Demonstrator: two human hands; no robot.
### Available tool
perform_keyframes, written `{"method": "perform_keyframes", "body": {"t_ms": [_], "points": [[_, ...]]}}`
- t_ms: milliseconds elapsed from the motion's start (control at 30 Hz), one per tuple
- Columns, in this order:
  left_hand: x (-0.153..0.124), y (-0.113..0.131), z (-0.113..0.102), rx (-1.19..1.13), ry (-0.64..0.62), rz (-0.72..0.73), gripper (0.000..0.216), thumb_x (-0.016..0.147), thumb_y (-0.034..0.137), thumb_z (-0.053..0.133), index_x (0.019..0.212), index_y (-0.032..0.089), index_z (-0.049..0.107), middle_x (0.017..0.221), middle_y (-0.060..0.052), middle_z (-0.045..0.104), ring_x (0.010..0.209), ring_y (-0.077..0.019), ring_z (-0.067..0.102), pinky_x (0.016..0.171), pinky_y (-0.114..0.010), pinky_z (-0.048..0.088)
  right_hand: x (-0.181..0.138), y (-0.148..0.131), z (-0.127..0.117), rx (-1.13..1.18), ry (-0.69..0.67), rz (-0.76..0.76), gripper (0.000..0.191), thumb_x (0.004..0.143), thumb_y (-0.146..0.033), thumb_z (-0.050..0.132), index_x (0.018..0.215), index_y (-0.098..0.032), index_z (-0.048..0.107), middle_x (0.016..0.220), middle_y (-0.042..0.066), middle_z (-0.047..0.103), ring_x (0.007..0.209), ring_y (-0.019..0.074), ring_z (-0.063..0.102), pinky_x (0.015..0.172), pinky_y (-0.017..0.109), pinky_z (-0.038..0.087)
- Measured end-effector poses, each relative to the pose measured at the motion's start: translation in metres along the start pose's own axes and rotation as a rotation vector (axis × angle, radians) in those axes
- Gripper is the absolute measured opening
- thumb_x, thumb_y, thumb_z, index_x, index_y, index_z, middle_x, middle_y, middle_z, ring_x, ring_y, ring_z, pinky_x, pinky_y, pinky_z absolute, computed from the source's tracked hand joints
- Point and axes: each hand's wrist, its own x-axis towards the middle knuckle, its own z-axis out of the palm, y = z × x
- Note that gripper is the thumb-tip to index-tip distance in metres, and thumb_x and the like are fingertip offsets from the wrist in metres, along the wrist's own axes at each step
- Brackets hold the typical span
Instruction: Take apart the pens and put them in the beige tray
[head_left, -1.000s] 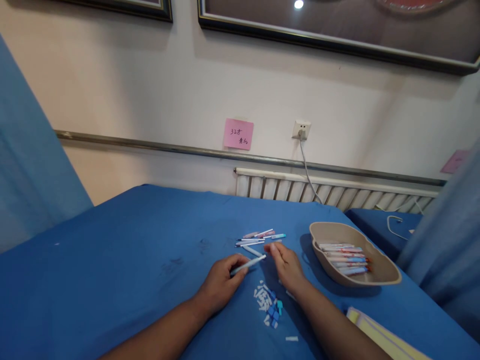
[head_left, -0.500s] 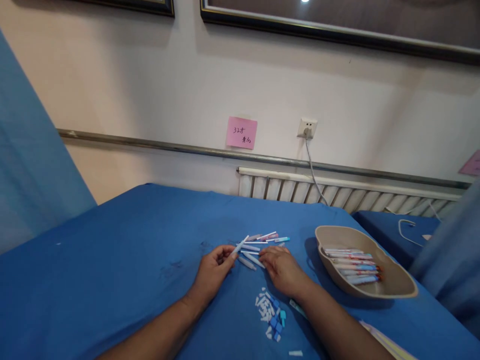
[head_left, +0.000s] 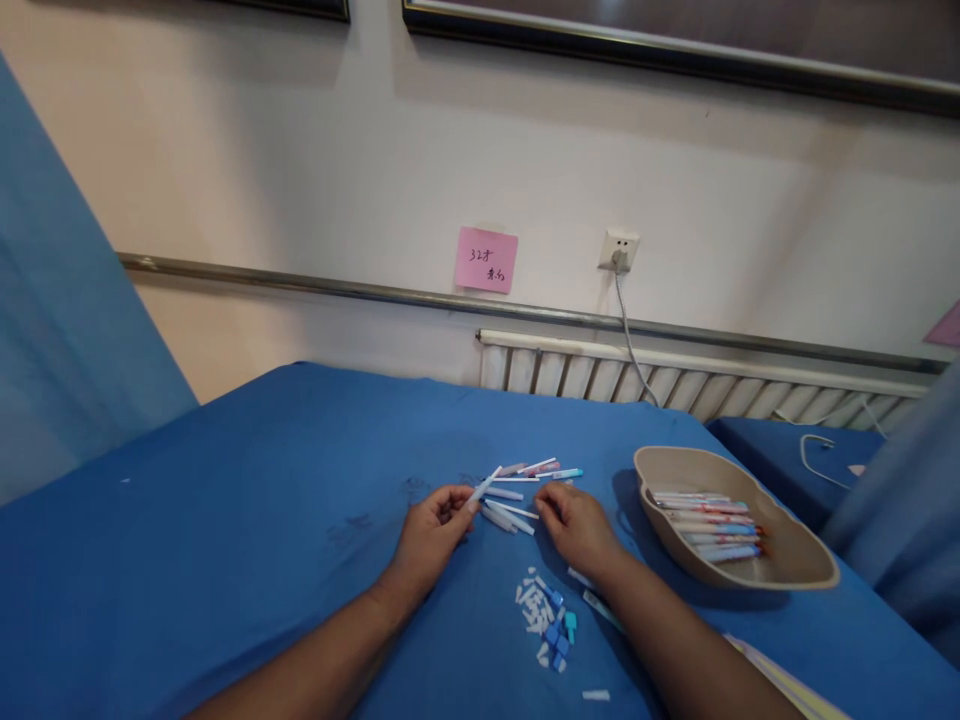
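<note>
My left hand (head_left: 431, 532) rests on the blue cloth, its fingers pinched round a thin white pen barrel (head_left: 486, 483) that points up and to the right. My right hand (head_left: 576, 527) lies beside it with fingers curled over the loose pen parts (head_left: 525, 480) scattered on the cloth; whether it grips one is hidden. A small heap of white and blue pen caps (head_left: 546, 618) lies just in front of both hands.
A beige tray (head_left: 795, 570) with several finished pens stands to the right. The blue table (head_left: 225, 540) runs up to a wall with a radiator (head_left: 675, 385), a wall socket with cable (head_left: 619, 250) and a pink note (head_left: 485, 259). A yellow-white object lies at the lower right.
My left hand has moved forward with the white barrel, which now points up to the right. My right hand has dropped onto the loose pen parts. The view has shifted slightly.
</note>
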Motion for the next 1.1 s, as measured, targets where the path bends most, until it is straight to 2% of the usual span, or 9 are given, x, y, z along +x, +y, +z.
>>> {"method": "perform_keyframes", "body": {"t_ms": [133, 233, 300, 367, 433, 567, 767, 1000, 1100], "points": [[-0.002, 0.0, 0.0, 0.049, -0.041, 0.02, 0.034, 0.068, 0.043, 0.065, 0.087, 0.015, 0.063, 0.071, -0.001, 0.062, 0.06, -0.0129, 0.055, 0.056, -0.022, 0.044, 0.003, 0.002, 0.006, 0.254, 0.078, 0.073, 0.016, 0.081, -0.027, 0.051, 0.089, -0.02, 0.062, 0.079, 0.003, 0.063, 0.072, 0.0162, 0.057, 0.067, 0.027, 0.041], [-0.007, 0.002, 0.002, 0.146, -0.213, 0.096, 0.026, 0.074, 0.038, 0.06, 0.088, 0.016, 0.064, 0.079, -0.003, 0.066, 0.073, -0.016, 0.058, 0.067, -0.024, 0.045, 0.005, -0.004, 0.011, 0.617, 0.016, 0.154, 0.023, 0.076, -0.035, 0.058, 0.091, -0.019, 0.062, 0.07, 0.0, 0.061, 0.061, 0.0139, 0.056, 0.058, 0.025, 0.042], [-0.011, 0.004, 0.004, 0.217, -0.34, 0.149, 0.022, 0.077, 0.034, 0.056, 0.089, 0.017, 0.065, 0.085, -0.003, 0.066, 0.079, -0.0171, 0.059, 0.073, -0.025, 0.045, 0.006, -0.01, 0.013, 0.772, -0.039, 0.177, 0.023, 0.072, -0.038, 0.062, 0.083, -0.018, 0.062, 0.062, -0.002, 0.058, 0.054, 0.0118, 0.052, 0.053, 0.024, 0.04], [-0.014, 0.005, 0.005, 0.274, -0.404, 0.179, 0.02, 0.08, 0.03, 0.053, 0.091, 0.018, 0.064, 0.087, -0.002, 0.066, 0.082, -0.017, 0.059, 0.075, -0.025, 0.044, 0.007, -0.015, 0.012, 0.813, -0.059, 0.186, 0.024, 0.07, -0.041, 0.064, 0.07, -0.018, 0.059, 0.056, -0.004, 0.055, 0.049, 0.0102, 0.049, 0.051, 0.023, 0.038], [-0.016, 0.006, 0.005, 0.335, -0.403, 0.188, 0.02, 0.081, 0.029, 0.051, 0.091, 0.018, 0.063, 0.086, -0.001, 0.066, 0.081, -0.0164, 0.059, 0.074, -0.025, 0.044, 0.007, -0.015, 0.008, 0.818, -0.042, 0.2, 0.028, 0.069, -0.044, 0.064, 0.063, -0.018, 0.056, 0.052, -0.005, 0.052, 0.047, 0.0094, 0.046, 0.049, 0.022, 0.036], [-0.024, 0.011, 0.004, 0.521, -0.387, 0.197, 0.019, 0.082, 0.027, 0.047, 0.089, 0.019, 0.062, 0.081, 0.0, 0.064, 0.075, -0.0154, 0.057, 0.068, -0.023, 0.041, 0.01, 0.0, -0.003, 0.852, 0.08, 0.261, 0.03, 0.069, -0.047, 0.064, 0.064, -0.018, 0.054, 0.047, -0.006, 0.048, 0.045, 0.0089, 0.043, 0.048, 0.022, 0.033], [-0.04, 0.018, 0.007, 0.796, -0.396, 0.354, 0.015, 0.08, 0.02, 0.049, 0.086, 0.023, 0.062, 0.084, -0.001, 0.062, 0.083, -0.0185, 0.053, 0.073, -0.027, 0.038, 0.013, 0.027, -0.007, 0.931, 0.325, 0.476, 0.038, 0.068, -0.054, 0.061, 0.058, -0.02, 0.049, 0.045, -0.006, 0.047, 0.04, 0.0096, 0.039, 0.042, 0.023, 0.03], [-0.03, 0.014, 0.009, 0.837, -0.428, 0.455, 0.016, 0.085, 0.018, 0.045, 0.09, 0.022, 0.06, 0.091, -0.004, 0.062, 0.086, -0.0197, 0.052, 0.078, -0.03, 0.039, 0.012, 0.029, 0.002, 1.106, 0.318, 0.539, 0.038, 0.065, -0.052, 0.067, 0.062, -0.018, 0.051, 0.052, -0.004, 0.052, 0.041, 0.0078, 0.043, 0.041, 0.021, 0.032], [-0.018, 0.011, 0.007, 0.799, -0.37, 0.494, 0.019, 0.086, 0.017, 0.043, 0.095, 0.023, 0.06, 0.096, -0.003, 0.063, 0.091, -0.0194, 0.052, 0.082, -0.031, 0.039, 0.012, 0.026, 0.004, 1.11, 0.301, 0.541, 0.038, 0.065, -0.051, 0.068, 0.062, -0.017, 0.051, 0.052, -0.004, 0.052, 0.041, 0.0069, 0.043, 0.04, 0.02, 0.032]]}}
